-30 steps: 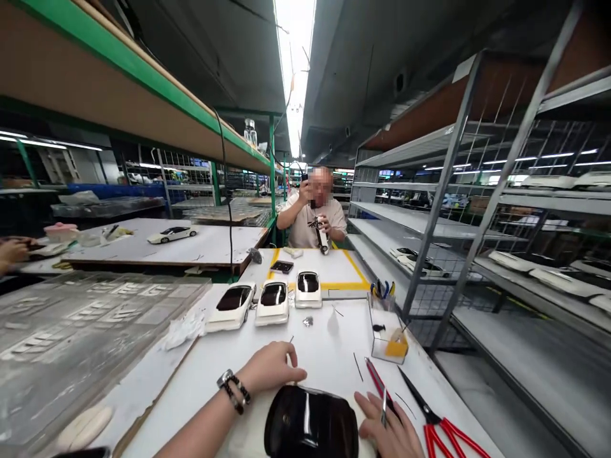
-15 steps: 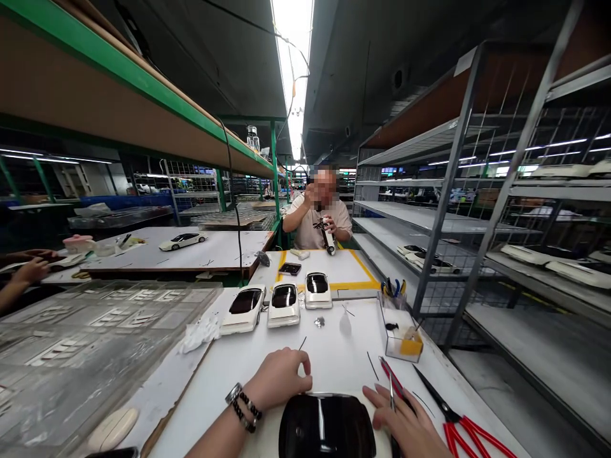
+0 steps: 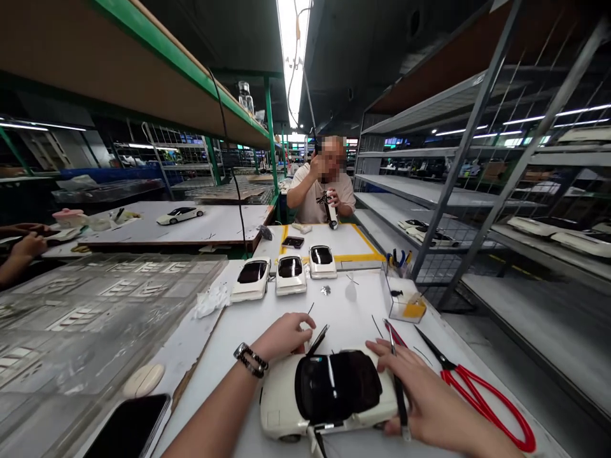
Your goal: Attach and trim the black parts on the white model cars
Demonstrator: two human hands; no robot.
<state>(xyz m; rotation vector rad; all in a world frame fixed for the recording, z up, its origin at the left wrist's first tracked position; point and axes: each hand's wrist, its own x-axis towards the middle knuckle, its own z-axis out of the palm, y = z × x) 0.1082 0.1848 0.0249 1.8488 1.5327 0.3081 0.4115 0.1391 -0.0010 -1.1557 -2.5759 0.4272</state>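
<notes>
Steadies a white model car with a glossy black cabin on the near middle of the white bench, wheels down

Sets the left hand at the car's far left corner, fingers curled in, tips right at a thin dark strip slanting up from the body; cannot tell whether that grip truly pinches the strip

Wears a dark beaded wristband on that wrist

Lays the right hand along the car's right flank, touching it, grip pressed together on slim metal tweezers running near to far across the fingers

Has red-handled scissors lying just right of that hand, blades pointing far and left

Has, farther along the bench, three small white model cars side by side in a row, a crumpled clear bag to their left, and a clear plastic box to their right with something yellow inside

Has a black phone face up at the near left, near a pale oval pad and stacked clear plastic trays

Faces a co-worker seated at the far end, one hand holding a toy car upright, the other raised to the head

Sees another person's hand at the left edge, by a neighbouring bench

Sits beside grey metal shelving on the right, with more pale car bodies on its shelves
</notes>
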